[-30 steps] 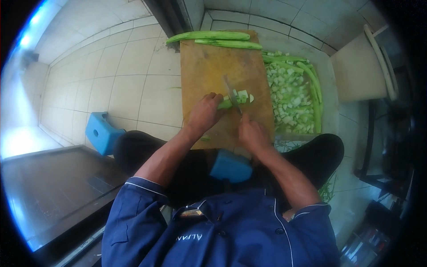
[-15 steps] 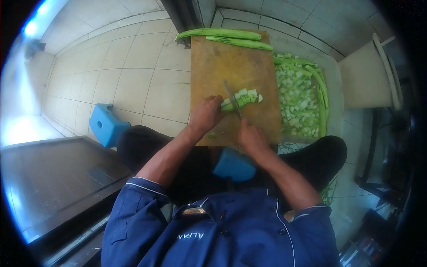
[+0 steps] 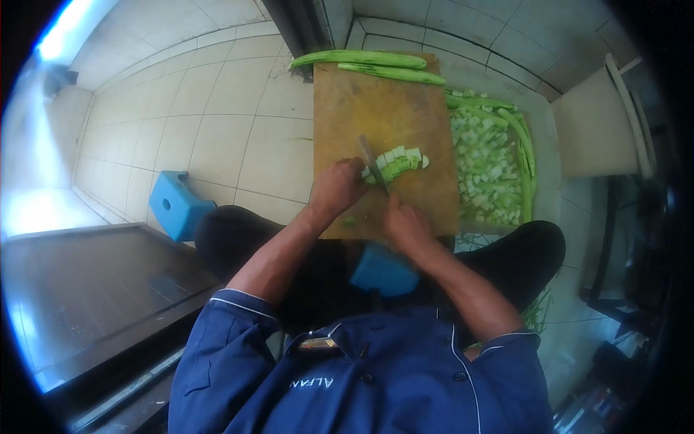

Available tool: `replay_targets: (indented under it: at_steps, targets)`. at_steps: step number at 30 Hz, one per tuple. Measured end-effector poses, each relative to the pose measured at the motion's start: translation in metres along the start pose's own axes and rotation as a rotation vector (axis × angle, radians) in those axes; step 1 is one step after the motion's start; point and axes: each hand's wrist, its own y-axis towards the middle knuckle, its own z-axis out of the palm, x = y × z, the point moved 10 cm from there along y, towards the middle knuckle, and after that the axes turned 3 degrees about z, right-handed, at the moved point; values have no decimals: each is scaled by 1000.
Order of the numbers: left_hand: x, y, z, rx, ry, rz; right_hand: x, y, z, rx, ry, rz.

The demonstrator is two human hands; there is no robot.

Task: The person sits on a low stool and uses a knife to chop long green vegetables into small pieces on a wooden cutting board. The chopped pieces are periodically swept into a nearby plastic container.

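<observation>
A worn wooden cutting board [image 3: 405,94] lies in front of me. My right hand [image 3: 407,223] is wrapped round the handle of a knife [image 3: 374,163], its blade pointing away from me and to the left across the cut vegetable. My left hand [image 3: 338,189] is closed at the left end of a peeled green gourd [image 3: 366,176], its fingertips beside the blade and partly hiding that end. To the right of the blade, pale green and white cut pieces [image 3: 401,162] lie in a short curved row.
Two long peeled gourds [image 3: 376,59] lie across the board's far edge. Right of the board is a container of chopped pieces [image 3: 488,170], with long gourds [image 3: 526,141] along its side. A blue stool [image 3: 177,206] stands on the tiled floor at the left.
The knife has moved left along the gourd toward my left fingertips. The row of cut pieces is longer, and less uncut gourd shows by my left hand.
</observation>
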Motion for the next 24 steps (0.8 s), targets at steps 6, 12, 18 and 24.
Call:
replay_targets:
  at_steps: [6, 12, 18, 24]
  targets:
    - [6, 13, 8, -8, -203, -45, -9, 1, 1, 5, 29, 15]
    - [-33, 83, 47, 53, -170, 86, -64, 3, -34, -106, 107, 202]
    - [-129, 148, 113, 224, -172, 222, -152, -6, -89, -355, 141, 396]
    - [-151, 187, 87, -129, -4, 466, -190, -23, -150, -604, 293, 442]
